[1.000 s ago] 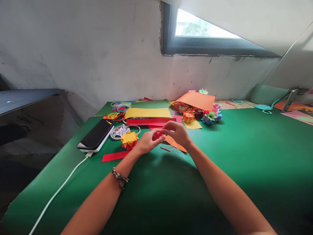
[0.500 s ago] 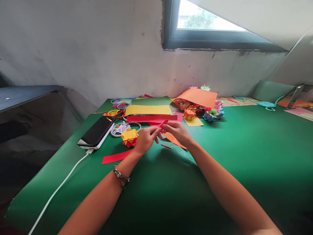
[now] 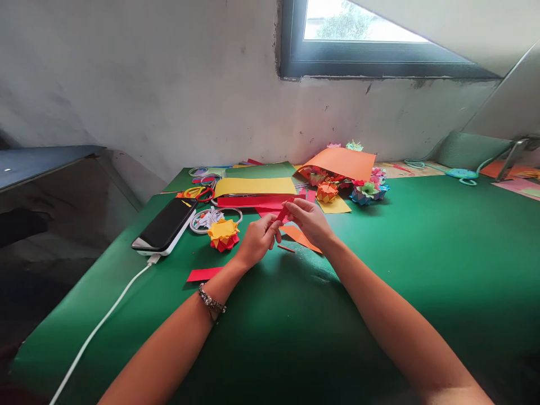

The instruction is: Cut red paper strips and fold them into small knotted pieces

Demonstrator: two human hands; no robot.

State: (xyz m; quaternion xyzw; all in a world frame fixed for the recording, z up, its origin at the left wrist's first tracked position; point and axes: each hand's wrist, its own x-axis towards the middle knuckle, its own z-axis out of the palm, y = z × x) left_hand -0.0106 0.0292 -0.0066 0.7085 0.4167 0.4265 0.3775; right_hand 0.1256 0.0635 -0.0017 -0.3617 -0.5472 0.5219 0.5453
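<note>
A small folded piece of red paper is held above the table between both hands. My left hand pinches its lower end, and my right hand grips the upper end with thumb and fingers. Just left of my left hand stands a yellow and red folded-paper flower. A red paper strip lies partly behind my left forearm. Beneath the hands are an orange paper piece and a thin orange-brown stick or strip.
On the green table a black and white power bank with a white cable lies at left. Yellow-handled scissors, tape rolls and a yellow sheet are behind. Several paper flowers sit under an orange sheet.
The red paper has turned to a more upright slant, with my right hand slightly higher. My left hand has shifted a little right, and less of the red strip shows beside the forearm.
</note>
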